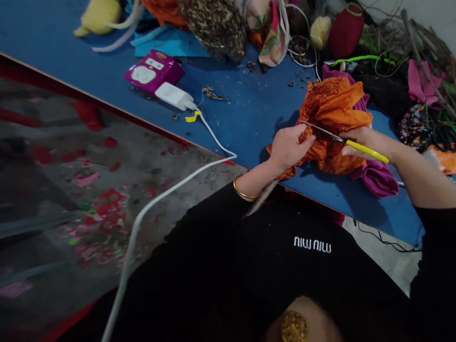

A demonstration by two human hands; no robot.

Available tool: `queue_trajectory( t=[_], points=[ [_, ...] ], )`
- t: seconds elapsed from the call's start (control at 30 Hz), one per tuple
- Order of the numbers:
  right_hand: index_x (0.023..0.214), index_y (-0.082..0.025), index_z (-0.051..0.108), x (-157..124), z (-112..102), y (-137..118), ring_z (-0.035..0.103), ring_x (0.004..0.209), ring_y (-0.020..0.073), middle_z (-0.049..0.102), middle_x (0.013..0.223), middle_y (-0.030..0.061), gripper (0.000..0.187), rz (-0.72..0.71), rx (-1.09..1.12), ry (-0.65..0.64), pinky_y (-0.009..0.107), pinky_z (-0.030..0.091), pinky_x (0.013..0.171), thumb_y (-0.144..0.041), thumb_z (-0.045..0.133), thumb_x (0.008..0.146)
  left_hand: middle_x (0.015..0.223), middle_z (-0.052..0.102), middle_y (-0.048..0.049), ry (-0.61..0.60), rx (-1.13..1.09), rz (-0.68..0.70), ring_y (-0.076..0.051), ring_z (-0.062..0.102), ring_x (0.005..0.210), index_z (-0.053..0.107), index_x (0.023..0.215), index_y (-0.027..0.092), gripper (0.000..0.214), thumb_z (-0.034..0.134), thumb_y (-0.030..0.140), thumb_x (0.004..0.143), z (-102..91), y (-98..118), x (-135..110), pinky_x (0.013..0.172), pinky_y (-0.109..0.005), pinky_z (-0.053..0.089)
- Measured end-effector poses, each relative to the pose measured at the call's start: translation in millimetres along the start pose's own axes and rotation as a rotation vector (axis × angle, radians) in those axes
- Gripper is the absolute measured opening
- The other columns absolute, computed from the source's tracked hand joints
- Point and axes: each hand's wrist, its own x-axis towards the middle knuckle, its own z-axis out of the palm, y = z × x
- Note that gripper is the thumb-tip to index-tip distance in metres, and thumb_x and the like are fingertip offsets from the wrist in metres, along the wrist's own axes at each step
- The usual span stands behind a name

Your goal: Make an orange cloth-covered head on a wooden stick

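Crumpled orange cloth (335, 109) lies near the table's front edge, spread under both hands. My left hand (290, 147) is closed on a bunched part of it, fingers curled round the fabric. Scissors with yellow handles (368, 151) rest in my right hand (366, 137), their blades pointing left across the cloth toward my left fingers. The fingers of my right hand are partly hidden by the handles and cloth. Purple cloth (379, 179) shows beneath the orange one, on the right.
A purple power socket (155, 71) with a white charger (174, 96) sits to the left; its white cable (178, 178) runs off the table toward me. Behind lie a bag of dried plant bits (215, 28), a red pouch (347, 31) and twigs (423, 52). Scraps (103, 213) litter the floor.
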Motion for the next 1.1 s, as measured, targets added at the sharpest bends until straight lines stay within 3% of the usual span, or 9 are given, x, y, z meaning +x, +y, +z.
queue_trajectory(
  t=[0.27,0.4,0.67,0.87,0.97,1.1],
  points=[
    [0.092,-0.018,0.055,-2,0,-14,0.047,0.075,0.0165,0.057,0.084,0.0060,0.081,0.025,-0.048,-0.011,0.029,0.033,0.070,-0.095,0.034,0.085,0.058,0.038,0.0020,-0.010,0.064,0.021,-0.017,0.045,0.063,0.033,0.062,0.023,0.045,0.070,0.031,0.088,0.6,3,-2,0.066,-0.032,0.032],
    [0.093,-0.020,0.053,3,3,-21,0.045,0.071,0.0168,0.055,0.077,0.0056,0.079,0.075,-0.078,-0.040,0.030,0.032,0.068,-0.095,0.030,0.086,0.057,0.042,0.0018,-0.015,0.062,0.017,-0.018,0.051,0.066,0.036,0.061,0.023,0.044,0.072,0.027,0.087,0.9,4,-2,0.067,-0.031,0.036],
    [0.087,-0.022,0.052,2,11,-20,0.042,0.064,0.0158,0.050,0.071,0.0027,0.067,0.115,-0.182,0.049,0.030,0.028,0.065,-0.087,0.040,0.090,0.059,0.045,0.0016,-0.021,0.051,0.034,-0.018,0.050,0.066,0.037,0.061,0.023,0.044,0.071,0.027,0.088,1.7,2,-3,0.068,-0.031,0.036],
    [0.089,-0.022,0.058,7,17,-29,0.050,0.070,0.0201,0.057,0.077,0.0070,0.070,0.142,-0.187,0.069,0.030,0.029,0.066,-0.089,0.040,0.089,0.058,0.040,0.0021,-0.013,0.078,0.038,-0.017,0.045,0.063,0.033,0.061,0.023,0.046,0.071,0.028,0.086,3.9,1,-2,0.067,-0.032,0.033],
    [0.088,-0.021,0.060,9,22,-28,0.054,0.077,0.0226,0.061,0.083,0.0101,0.074,0.135,-0.213,0.139,0.030,0.030,0.067,-0.091,0.037,0.088,0.059,0.043,0.0018,-0.012,0.064,0.047,-0.017,0.048,0.064,0.038,0.063,0.023,0.042,0.072,0.030,0.086,3.5,-1,-1,0.067,-0.031,0.034],
    [0.092,-0.018,0.064,2,25,-24,0.051,0.072,0.0175,0.060,0.081,0.0060,0.084,0.109,-0.117,0.164,0.028,0.030,0.066,-0.098,0.040,0.081,0.063,0.051,0.0016,-0.040,0.028,0.064,-0.017,0.051,0.066,0.048,0.067,0.022,0.030,0.071,0.030,0.084,-0.5,-5,0,0.069,-0.030,0.037]
  ],
)
